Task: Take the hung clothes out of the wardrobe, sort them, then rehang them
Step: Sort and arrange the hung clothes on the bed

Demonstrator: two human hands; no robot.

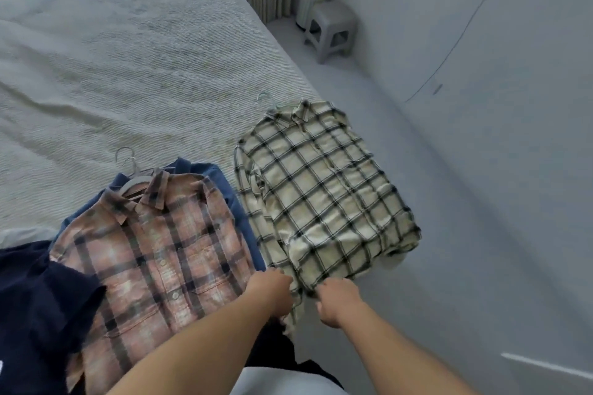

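Observation:
A cream shirt with black checks (pixel 321 189) lies on its hanger at the right edge of the bed, partly hanging over the side. My left hand (pixel 271 293) and my right hand (pixel 337 301) both grip its lower hem, fingers curled into the cloth. To the left lies a pink and brown plaid shirt (pixel 157 253) on a grey hanger (pixel 133 176), on top of a blue garment (pixel 221 186). A dark navy garment (pixel 35 308) lies at the far left.
The bed (pixel 128 67) has a pale ribbed cover and fills the left and middle. A grey step stool (pixel 332 30) and a white cylindrical bin (pixel 309 5) stand on the floor at the back by a curtain. A white wall runs along the right.

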